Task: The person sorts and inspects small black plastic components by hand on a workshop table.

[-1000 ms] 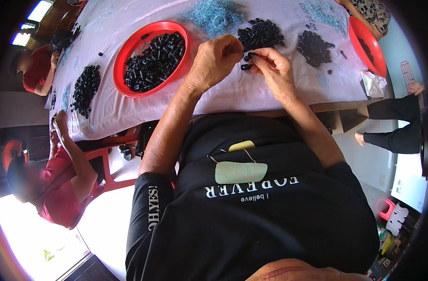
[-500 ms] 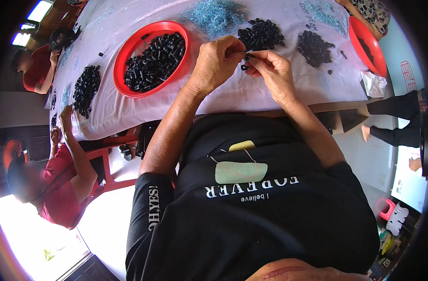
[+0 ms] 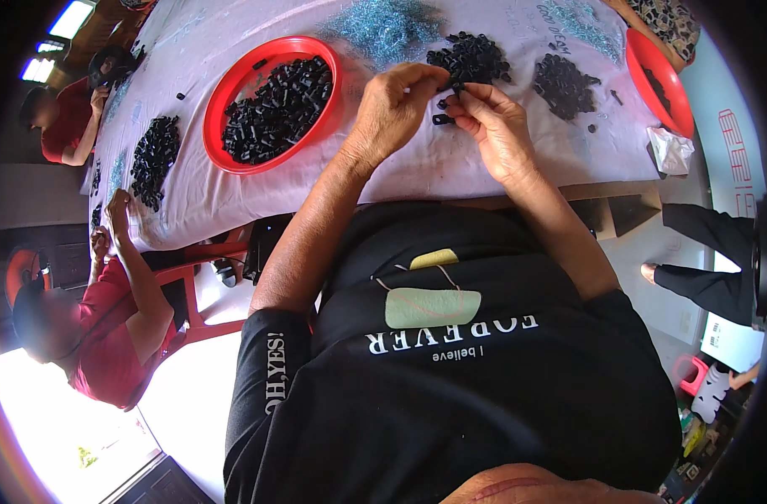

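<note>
Right hand (image 3: 502, 130): black piece (image 3: 442, 119) pointing left, axis sideways.

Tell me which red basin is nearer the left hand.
The red basin left of the left hand; the other red basin lies far right, beyond the right hand.

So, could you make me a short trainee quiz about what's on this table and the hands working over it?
1. Which of the wearer's hands is nearer the left red basin?

2. True or false: that basin is empty.

3. What colour is the shiny pile just beyond the wearer's hands?
A) yellow
B) light blue
C) green

Key:
1. The left hand.
2. False; it holds many black pieces.
3. B
</note>
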Available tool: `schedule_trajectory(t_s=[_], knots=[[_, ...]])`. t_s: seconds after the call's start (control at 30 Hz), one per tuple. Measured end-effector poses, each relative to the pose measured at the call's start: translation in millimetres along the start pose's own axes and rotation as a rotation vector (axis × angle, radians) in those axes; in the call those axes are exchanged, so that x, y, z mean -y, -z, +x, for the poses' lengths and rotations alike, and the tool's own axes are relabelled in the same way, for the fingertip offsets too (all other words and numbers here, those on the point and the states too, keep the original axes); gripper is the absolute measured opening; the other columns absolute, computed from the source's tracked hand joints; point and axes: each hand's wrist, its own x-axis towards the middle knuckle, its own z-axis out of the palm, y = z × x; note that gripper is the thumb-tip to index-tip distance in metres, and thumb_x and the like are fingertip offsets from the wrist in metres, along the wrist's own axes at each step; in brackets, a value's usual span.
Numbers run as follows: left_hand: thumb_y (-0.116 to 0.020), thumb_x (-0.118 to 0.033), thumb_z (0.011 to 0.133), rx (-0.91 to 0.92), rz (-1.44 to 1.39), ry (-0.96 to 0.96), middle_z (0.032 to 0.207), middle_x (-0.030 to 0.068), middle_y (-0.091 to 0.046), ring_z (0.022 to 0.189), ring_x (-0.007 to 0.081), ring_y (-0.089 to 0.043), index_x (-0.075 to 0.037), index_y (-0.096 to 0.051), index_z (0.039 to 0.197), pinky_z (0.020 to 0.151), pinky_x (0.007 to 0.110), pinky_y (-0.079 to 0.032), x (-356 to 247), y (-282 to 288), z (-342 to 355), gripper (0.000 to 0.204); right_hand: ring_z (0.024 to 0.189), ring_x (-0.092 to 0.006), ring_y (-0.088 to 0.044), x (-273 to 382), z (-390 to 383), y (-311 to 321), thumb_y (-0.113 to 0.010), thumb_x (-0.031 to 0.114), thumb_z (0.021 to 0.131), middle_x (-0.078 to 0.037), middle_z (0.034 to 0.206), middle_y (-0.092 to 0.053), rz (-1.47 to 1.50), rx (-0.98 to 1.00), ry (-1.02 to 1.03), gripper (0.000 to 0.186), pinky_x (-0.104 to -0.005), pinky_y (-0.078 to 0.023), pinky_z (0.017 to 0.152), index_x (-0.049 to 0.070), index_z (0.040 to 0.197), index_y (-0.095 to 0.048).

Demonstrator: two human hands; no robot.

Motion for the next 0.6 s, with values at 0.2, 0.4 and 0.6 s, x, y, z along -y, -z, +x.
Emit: schedule_trajectory(t_s=[0.2,0.4,0.6], knots=[[-0.063,-0.003,0.084,-0.022,0.672,-0.227,0.104,0.0111,-0.065,0.098,0.0308,-0.061,-0.011,-0.072,0.106,0.086,0.039,-0.05,15.4,15.4,-0.9,0.025,0.086,-0.0187,-0.07,2.5,4.6,5.8,-0.065,0.008,0.093,-0.013,0.098,-0.07,-0.031,-0.054,0.085,0.016,-0.0274,-0.056,0.078,0.002,0.107,-0.062],[-0.064,0.001,0.079,-0.015,0.824,-0.224,0.108,0.0101,-0.063,0.101,0.0317,-0.056,-0.014,-0.073,0.105,0.086,0.04,-0.049,19.7,8.6,-5.4,0.031,0.088,-0.0185,-0.069,1.9,6.6,10.3,-0.065,0.008,0.093,-0.012,0.099,-0.07,-0.002,-0.05,0.106,0.016,-0.0282,-0.056,0.08,0.002,0.106,-0.06],[-0.063,0.002,0.077,0.014,0.833,-0.257,0.108,0.0103,-0.062,0.1,0.0326,-0.056,-0.014,-0.073,0.102,0.085,0.041,-0.049,19.7,5.0,-7.9,0.031,0.088,-0.0188,-0.07,1.8,5.9,7.4,-0.064,0.007,0.093,-0.013,0.1,-0.07,-0.034,-0.059,0.095,0.016,-0.0276,-0.056,0.08,0.001,0.107,-0.059]])
